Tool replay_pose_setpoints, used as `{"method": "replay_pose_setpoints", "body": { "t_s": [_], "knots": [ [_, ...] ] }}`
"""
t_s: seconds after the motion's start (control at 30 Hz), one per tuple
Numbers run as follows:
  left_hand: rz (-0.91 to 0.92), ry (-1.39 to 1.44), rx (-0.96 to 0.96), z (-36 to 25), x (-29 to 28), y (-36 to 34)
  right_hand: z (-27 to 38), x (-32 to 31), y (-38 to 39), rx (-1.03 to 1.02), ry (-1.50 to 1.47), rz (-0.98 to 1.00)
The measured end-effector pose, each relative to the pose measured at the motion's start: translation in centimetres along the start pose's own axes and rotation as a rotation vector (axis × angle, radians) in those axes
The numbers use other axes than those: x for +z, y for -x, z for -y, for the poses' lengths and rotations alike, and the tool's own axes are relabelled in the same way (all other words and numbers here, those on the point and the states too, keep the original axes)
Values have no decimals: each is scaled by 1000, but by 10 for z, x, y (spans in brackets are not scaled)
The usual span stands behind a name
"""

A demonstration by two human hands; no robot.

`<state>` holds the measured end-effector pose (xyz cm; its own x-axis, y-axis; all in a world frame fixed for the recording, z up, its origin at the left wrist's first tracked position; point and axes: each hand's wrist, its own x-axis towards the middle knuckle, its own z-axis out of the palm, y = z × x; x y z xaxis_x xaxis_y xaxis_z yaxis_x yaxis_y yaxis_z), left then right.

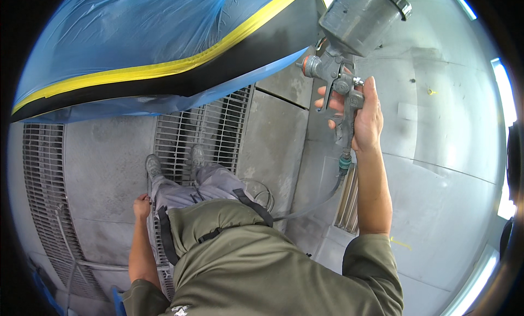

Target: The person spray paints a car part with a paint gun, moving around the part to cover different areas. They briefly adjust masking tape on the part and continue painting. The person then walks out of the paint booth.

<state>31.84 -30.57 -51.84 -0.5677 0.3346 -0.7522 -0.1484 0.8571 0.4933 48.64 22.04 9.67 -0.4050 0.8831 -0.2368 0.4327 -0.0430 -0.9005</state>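
My right hand is raised at the upper right and wrapped round the handle of a paint spray gun. Several of its fingers show behind the trigger side. A dark, translucent paint cup sits tilted on top of the gun. The gun's nozzle, with an orange ring, points left toward a black panel edged with yellow tape. From the handle's foot, a green coupling joins the gun to an air hose. My left hand hangs low beside my trousers, fingers curled in, with nothing visible in it.
Blue plastic film covers the body above the tape and also hangs below the panel. My shoes stand by a metal floor grate; another grate lies left. The hose loops beside my legs. A grey wall rises on the right.
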Motion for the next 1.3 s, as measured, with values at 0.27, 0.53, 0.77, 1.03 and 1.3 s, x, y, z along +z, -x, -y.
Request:
{"method": "replay_pose_setpoints", "body": {
  "t_s": [0.27,0.53,0.77,1.03,1.3],
  "knots": [
    [-21,55,-58,-18,-5,27,22,-2,-22,-104,227,101],
    [-34,47,-124,-43,25,70,28,-2,-47,-152,344,361],
    [-127,-121,10,-67,65,98,21,-20,-82,-129,264,319],
    [-107,-107,-20,-80,77,109,26,-55,-107,-189,260,236],
    [-86,-136,-58,-97,73,113,24,-46,-97,-238,303,248]
  ]
}}
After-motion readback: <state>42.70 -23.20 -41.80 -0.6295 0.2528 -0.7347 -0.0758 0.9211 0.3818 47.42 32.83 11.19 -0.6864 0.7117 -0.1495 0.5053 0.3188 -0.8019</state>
